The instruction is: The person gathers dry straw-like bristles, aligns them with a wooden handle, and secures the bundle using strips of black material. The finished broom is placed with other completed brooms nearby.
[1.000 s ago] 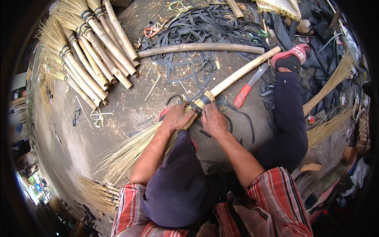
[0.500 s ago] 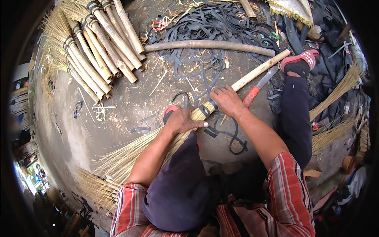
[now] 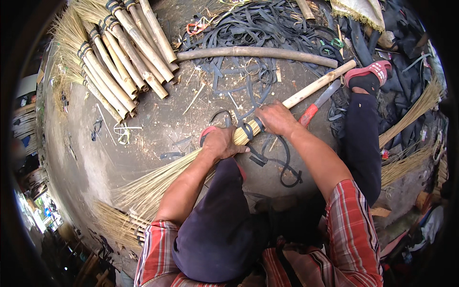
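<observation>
A straw broom with a pale bamboo handle (image 3: pixel 320 85) lies slantwise across my raised left knee. Its long straw bristles (image 3: pixel 158 179) fan out toward the lower left. My left hand (image 3: pixel 223 143) is wrapped round the gathered straw, thumb pointing right. At the neck, my right hand (image 3: pixel 276 118) closes over the broom where straw meets handle, fingers bent beside a dark binding. Between the hands a black rubber strip (image 3: pixel 247 130) loops round the straw. More black strip (image 3: pixel 288 165) hangs curled below the neck. What my right fingertips pinch is hidden.
A red-handled knife (image 3: pixel 310 114) lies right of the broom handle. Finished brooms (image 3: pixel 119 60) are stacked at the far left. A bamboo pole (image 3: pixel 258 51) lies before a heap of black rubber strips (image 3: pixel 258 26). Loose straw bundles (image 3: pixel 413 112) are at the right.
Both hands keep their hold, with only a slight shift of the broom and the view. The black strip between my hands now looks more loosely looped and further from the binding by my right hand.
</observation>
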Available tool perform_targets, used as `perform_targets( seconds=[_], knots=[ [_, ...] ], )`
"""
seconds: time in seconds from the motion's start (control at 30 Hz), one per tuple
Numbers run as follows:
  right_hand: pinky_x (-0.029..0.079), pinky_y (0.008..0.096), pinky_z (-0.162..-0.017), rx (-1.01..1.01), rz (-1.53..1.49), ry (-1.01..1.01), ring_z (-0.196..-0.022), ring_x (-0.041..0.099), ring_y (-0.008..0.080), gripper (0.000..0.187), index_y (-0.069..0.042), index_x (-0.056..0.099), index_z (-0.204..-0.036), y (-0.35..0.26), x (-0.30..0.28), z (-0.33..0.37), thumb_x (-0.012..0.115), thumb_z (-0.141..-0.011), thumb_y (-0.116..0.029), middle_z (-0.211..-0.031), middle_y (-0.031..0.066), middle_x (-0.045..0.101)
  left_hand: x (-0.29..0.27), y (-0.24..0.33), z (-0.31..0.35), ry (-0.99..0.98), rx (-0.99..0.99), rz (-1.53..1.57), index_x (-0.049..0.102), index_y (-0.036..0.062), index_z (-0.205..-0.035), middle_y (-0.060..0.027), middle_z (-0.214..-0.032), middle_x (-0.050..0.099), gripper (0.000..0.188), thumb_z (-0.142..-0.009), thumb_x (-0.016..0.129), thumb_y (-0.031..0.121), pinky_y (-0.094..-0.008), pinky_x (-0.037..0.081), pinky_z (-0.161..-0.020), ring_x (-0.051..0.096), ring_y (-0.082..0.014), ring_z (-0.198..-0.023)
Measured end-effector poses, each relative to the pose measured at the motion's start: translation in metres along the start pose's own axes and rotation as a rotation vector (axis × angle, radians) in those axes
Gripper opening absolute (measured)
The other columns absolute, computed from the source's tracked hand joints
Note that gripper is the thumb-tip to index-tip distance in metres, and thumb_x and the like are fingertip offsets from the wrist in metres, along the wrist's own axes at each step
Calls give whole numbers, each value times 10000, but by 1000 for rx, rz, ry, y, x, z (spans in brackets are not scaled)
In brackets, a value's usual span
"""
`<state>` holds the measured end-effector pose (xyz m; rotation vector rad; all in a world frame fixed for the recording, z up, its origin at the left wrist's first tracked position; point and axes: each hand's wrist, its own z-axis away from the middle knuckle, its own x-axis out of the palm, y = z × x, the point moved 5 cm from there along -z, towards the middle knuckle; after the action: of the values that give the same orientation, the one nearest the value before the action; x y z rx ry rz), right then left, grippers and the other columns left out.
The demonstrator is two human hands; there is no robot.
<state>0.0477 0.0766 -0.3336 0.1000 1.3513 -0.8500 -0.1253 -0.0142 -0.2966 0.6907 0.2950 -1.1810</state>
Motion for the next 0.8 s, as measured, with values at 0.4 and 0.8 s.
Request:
perform_targets(
  seconds=[0.4, 0.8],
  knots=[
    [423, 509, -1101, 58, -156, 109, -1241, 613, 364, 644, -48, 562, -1274, -15, -61, -1, 903, -758, -226, -1270, 179, 619, -72, 13, 100, 427, 374, 910, 739, 19, -1223, -119, -1189, 738, 360, -1002, 743, 303, -348, 562, -970, 708, -215, -1104],
    [545, 477, -984, -75, -708, 344, -1145, 688, 419, 691, -4, 572, -1334, -151, -227, 16, 866, -822, -364, -1241, 273, 687, -138, 33, 174, 796, 456, 1430, 493, -10, -1451, -115, -1291, 654, 736, -932, 823, 395, -381, 573, -952, 652, -213, -1153]
  ],
)
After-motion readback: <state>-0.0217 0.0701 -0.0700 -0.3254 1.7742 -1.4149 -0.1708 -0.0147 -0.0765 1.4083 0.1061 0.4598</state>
